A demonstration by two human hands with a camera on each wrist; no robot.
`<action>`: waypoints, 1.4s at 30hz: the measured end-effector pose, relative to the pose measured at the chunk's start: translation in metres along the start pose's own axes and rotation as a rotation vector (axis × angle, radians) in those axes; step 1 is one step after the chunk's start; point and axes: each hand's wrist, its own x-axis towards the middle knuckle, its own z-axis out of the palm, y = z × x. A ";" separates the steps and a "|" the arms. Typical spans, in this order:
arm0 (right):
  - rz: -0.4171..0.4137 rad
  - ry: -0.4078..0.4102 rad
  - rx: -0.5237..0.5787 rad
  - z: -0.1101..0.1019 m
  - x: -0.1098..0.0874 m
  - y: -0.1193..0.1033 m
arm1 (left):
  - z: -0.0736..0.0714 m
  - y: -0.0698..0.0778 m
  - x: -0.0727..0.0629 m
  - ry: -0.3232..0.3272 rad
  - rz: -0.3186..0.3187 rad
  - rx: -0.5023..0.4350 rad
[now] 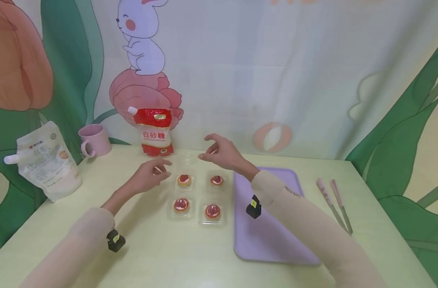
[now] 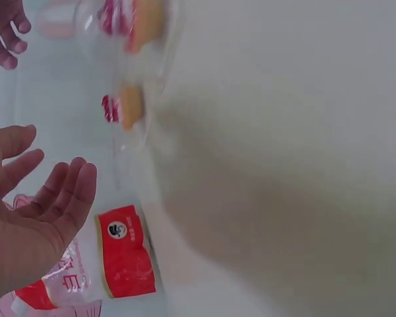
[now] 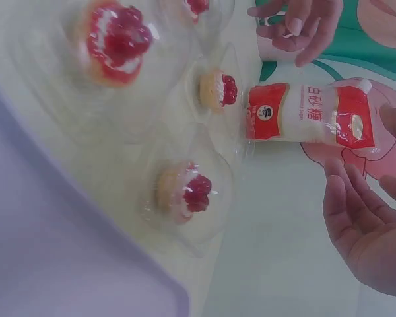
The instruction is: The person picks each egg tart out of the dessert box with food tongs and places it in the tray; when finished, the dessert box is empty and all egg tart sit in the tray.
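Several small tarts with red topping sit in clear plastic boxes at the table's middle: far left, far right, near left and near right. Behind the far-left tart, a clear plastic flap is faintly seen, apparently its raised lid. My left hand hovers just left of that box, fingers loosely bent, holding nothing. Above the far-right box, my right hand is also in the air, fingers relaxed and thumb apart from them, with nothing in it. Neither hand visibly touches a box.
A red-and-white sugar pouch stands at the back, behind the boxes. Further left are a pink mug and a white spouted pouch. A purple tray lies under my right forearm, with two pink-handled utensils to its right.
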 end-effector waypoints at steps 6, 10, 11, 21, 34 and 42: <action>-0.003 -0.051 0.053 0.009 -0.020 0.007 | 0.014 -0.009 -0.029 -0.020 0.135 0.026; -0.053 -0.094 0.043 0.022 -0.030 0.011 | 0.023 -0.015 -0.042 -0.060 0.169 0.008; -0.066 -0.110 0.038 0.025 -0.033 0.012 | 0.025 -0.016 -0.044 -0.073 0.173 -0.004; -0.113 -0.284 -0.109 0.061 -0.045 0.010 | 0.044 -0.017 -0.046 -0.154 0.168 -0.017; -0.159 -0.299 -0.310 0.084 -0.050 0.005 | 0.043 -0.016 -0.044 -0.210 0.149 0.023; -0.160 -0.319 -0.322 0.089 -0.052 0.000 | 0.041 -0.021 -0.046 -0.198 0.183 0.004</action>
